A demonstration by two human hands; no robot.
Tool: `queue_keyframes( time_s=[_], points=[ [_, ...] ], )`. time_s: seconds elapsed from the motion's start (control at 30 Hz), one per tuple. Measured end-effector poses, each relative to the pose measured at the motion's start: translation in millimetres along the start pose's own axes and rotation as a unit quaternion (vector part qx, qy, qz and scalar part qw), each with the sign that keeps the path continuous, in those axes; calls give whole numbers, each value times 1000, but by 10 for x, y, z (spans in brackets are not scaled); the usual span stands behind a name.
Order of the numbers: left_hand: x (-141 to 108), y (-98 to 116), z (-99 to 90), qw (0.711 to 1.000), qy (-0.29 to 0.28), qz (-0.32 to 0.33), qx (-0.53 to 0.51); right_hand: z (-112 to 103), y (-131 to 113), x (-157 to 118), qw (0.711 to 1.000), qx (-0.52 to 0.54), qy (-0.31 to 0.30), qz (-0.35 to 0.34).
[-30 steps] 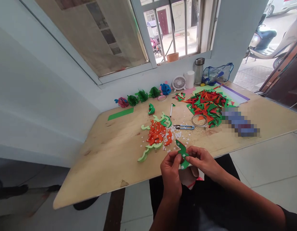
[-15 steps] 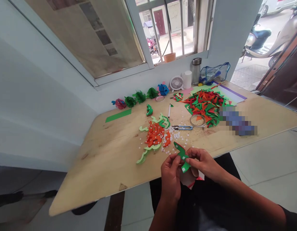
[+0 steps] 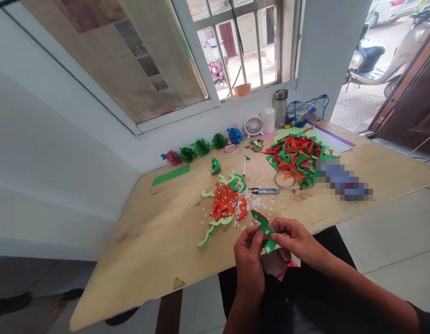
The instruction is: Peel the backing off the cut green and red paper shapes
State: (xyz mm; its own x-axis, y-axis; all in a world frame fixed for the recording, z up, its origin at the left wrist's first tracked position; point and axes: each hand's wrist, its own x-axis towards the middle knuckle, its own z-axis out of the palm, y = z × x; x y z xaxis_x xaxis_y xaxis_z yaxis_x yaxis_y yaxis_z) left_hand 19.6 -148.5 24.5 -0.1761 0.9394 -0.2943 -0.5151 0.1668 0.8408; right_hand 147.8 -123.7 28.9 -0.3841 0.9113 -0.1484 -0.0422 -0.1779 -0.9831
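Between my two hands, at the table's front edge, is a wavy green paper piece with small white squares on it and a red edge at its upper end. My left hand pinches its left side. The fingers of my right hand are closed on its right side. Just beyond lie small white squares scattered on the wood, and orange paper pieces bearing white squares. Light green wavy strips lie around the orange ones.
Blue-handled snips, a tape roll and a white pen lie mid-table. Behind them are a heap of red and green scraps, green paper figures, a small fan and a glass bottle.
The view has shifted slightly, so the table items appear a little lower. Both hands still hold the green piece, with little change in their grip.
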Motion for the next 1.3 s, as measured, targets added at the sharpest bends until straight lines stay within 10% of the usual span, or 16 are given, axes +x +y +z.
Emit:
queue_keyframes(
  time_s=[0.63,1.3],
  points=[
    [4,36,-72,999,20,-42,-8,112,52,12,997,66,17,28],
    [132,-32,-168,996,21,51,67,140,62,157,1000,16,-23,15]
  ],
)
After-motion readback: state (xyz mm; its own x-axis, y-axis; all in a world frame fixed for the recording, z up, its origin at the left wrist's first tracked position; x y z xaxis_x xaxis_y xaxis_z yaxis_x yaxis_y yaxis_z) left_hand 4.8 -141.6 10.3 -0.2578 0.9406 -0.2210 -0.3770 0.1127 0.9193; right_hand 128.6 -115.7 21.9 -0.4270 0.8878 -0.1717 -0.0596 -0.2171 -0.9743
